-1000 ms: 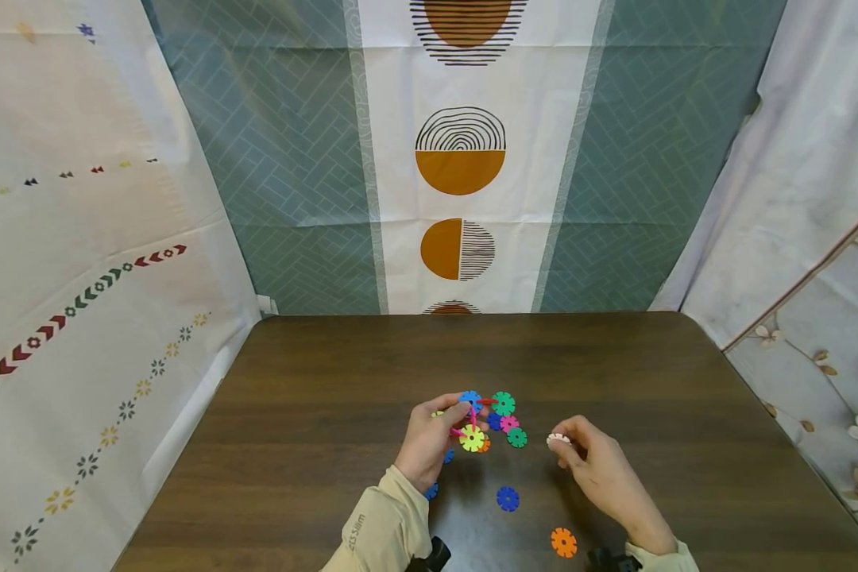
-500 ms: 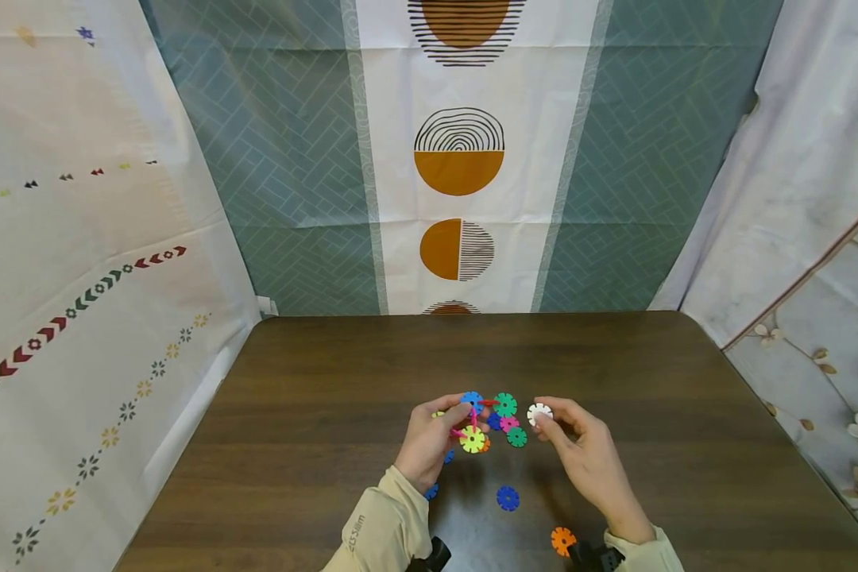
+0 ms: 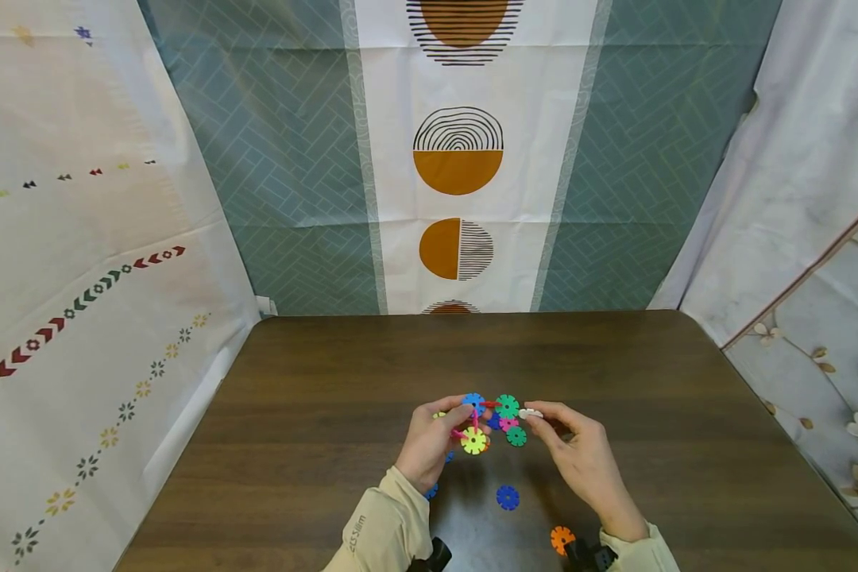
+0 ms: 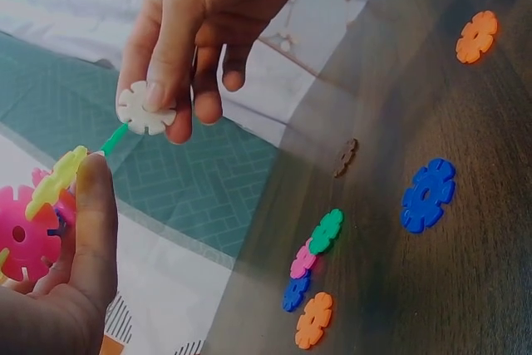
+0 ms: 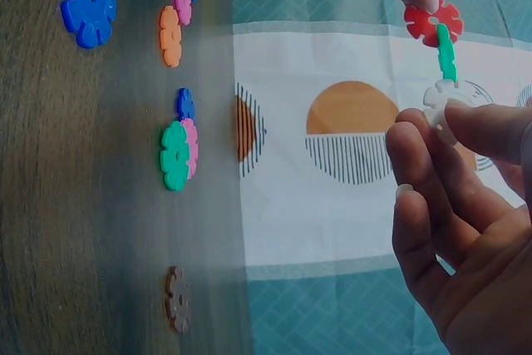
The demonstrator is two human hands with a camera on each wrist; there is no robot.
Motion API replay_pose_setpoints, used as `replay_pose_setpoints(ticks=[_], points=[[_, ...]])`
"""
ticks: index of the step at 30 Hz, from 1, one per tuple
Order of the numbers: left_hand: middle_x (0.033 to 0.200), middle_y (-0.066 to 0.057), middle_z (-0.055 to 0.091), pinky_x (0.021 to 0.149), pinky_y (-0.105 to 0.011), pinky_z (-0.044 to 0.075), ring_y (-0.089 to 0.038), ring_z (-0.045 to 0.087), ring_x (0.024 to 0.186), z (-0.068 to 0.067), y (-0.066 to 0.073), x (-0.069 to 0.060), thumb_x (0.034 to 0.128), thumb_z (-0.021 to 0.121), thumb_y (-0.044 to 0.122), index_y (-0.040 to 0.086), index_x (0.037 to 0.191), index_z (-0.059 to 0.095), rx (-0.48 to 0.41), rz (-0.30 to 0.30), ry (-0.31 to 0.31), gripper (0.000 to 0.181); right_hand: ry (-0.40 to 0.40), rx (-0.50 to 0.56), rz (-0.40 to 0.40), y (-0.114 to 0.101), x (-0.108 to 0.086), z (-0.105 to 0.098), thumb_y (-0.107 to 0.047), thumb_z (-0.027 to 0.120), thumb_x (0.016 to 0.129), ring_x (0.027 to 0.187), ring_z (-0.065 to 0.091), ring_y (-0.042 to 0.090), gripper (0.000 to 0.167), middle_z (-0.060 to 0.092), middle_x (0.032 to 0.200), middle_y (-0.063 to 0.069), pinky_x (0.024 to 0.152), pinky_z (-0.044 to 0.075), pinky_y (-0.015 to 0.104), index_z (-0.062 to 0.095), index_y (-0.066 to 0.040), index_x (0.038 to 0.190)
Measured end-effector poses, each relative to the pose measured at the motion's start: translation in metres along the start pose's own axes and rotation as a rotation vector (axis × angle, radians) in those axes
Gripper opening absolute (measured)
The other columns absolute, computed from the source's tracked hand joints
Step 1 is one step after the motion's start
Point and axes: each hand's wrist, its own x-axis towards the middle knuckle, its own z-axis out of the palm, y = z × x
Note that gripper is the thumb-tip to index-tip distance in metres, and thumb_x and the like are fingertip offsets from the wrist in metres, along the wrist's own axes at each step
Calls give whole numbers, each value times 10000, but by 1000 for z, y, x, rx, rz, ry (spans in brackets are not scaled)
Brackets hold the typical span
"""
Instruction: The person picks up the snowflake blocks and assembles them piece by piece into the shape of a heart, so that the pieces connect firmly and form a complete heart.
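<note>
The left hand (image 3: 429, 435) grips an assembly of thin plastic discs, each round, slotted at the rim like a flower and joined edge to edge at angles. Visible members include a light blue disc (image 3: 474, 403), a yellow-green disc (image 3: 473, 440), a red disc (image 5: 421, 24) and an upright green disc (image 3: 507, 407). The assembly is above the table (image 3: 357, 357), whose surface is dark brown with wood grain.

The right hand (image 3: 579, 457) pinches a matte white slotted disc (image 4: 148, 121) between thumb and index finger; the other fingers are bent and free. The white disc meets the outer rim of the green disc; whether their slots are engaged cannot be determined.

Loose discs on the table: dark blue (image 3: 508, 498), orange (image 3: 562, 540) and brown (image 4: 345, 158), the last seen at a steep angle. A small green disc (image 4: 327, 231) overlaps a small pink one (image 4: 302, 260).

Hidden or cut off: the left fingers cover part of the assembly; a bright pink disc (image 4: 33, 243) is cropped by the left wrist view's edge; a black wrist device (image 3: 589, 556) borders the orange disc; the left forearm partly covers another blue disc (image 3: 432, 492).
</note>
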Motion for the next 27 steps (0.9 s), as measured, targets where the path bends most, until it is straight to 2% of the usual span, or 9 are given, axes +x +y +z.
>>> replay_pose_setpoints(ticks=[3, 8, 13, 18, 21, 27], points=[[974, -239, 697, 666, -311, 574, -299, 713, 787, 0, 0, 0, 943, 626, 148, -96, 1144, 594, -3, -3, 2, 318, -2, -3, 3, 0, 0, 0, -257, 659, 926, 764, 666, 112, 207, 691, 889, -122, 650, 552, 279, 722, -207, 1117], [965, -236, 698, 679, -321, 577, -345, 708, 813, 0, -1, 0, 940, 630, 148, -97, 1159, 580, -7, -4, 5, 332, 6, -19, -3, 1, 1, 0, -260, 656, 930, 761, 663, 116, 221, 689, 879, -126, 630, 540, 280, 718, -209, 1135], [990, -261, 687, 676, -320, 576, -288, 711, 776, 0, -1, 1, 943, 623, 139, -102, 1146, 589, -12, 4, 4, 317, 21, -40, -24, 1, 0, 1, -245, 664, 927, 755, 646, 121, 220, 688, 878, -138, 636, 536, 274, 720, -196, 1134], [987, -225, 698, 705, -339, 581, -331, 707, 824, -1, -1, 1, 946, 620, 144, -91, 1159, 598, -14, 12, 15, 317, 20, -76, -44, -1, 0, 1, -251, 692, 908, 756, 614, 102, 234, 696, 904, -108, 669, 537, 271, 722, -230, 1139], [986, -214, 702, 712, -343, 582, -342, 706, 840, -1, -1, 0, 945, 625, 149, -78, 1188, 599, -17, 10, 17, 334, 7, -94, -48, -2, -1, 2, -247, 704, 900, 741, 602, 82, 253, 690, 892, -99, 663, 533, 271, 719, -244, 1153], [1001, -215, 701, 700, -320, 581, -279, 712, 817, -1, -1, 0, 937, 637, 145, 2, 1261, 614, -27, 14, 9, 355, 20, -99, -32, -3, -1, 3, -257, 715, 890, 709, 613, 85, 292, 706, 900, -108, 597, 520, 265, 718, -222, 1179]])
